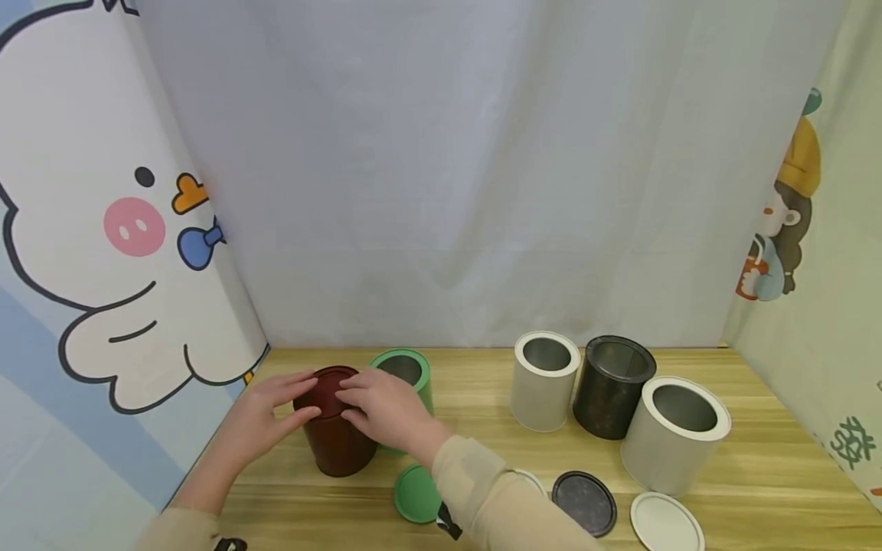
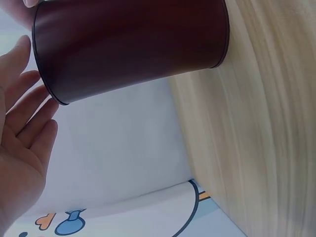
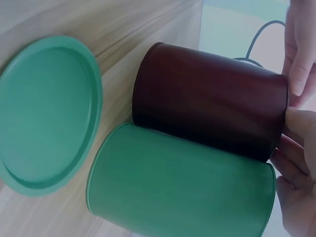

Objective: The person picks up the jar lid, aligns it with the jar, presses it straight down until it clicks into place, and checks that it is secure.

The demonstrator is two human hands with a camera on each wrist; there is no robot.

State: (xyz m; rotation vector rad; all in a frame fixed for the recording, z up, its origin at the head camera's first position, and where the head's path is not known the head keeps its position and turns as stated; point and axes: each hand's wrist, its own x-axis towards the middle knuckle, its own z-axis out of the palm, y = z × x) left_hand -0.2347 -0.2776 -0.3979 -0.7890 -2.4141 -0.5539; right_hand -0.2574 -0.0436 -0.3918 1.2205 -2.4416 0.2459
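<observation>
A wooden table (image 1: 779, 474) with pale, streaky grain fills the foreground, backed by a plain grey curtain (image 1: 448, 153); a large white cartoon figure (image 1: 69, 153) covers the panel on the left, and a smaller cartoon figure in a yellow hat (image 1: 802, 157) shows on the right. Five canisters stand on the table: one dark red canister (image 1: 341, 448), one green canister (image 3: 182, 182), one black canister (image 1: 609, 405) and two white ones, a slim white canister (image 1: 540, 398) and a wider white canister (image 1: 658, 459). Four loose lids lie in front: one green lid (image 1: 416, 493), one black lid (image 1: 584, 503) and two white lids (image 1: 667, 523), one partly hidden by a beige sleeve (image 1: 475, 482). The dark red canister is upright on the left, just beside the green one. The left hand (image 1: 265, 405) and right hand (image 1: 386, 402) meet at its upper rim, fingers parted and loosely extended, neither gripping anything.
</observation>
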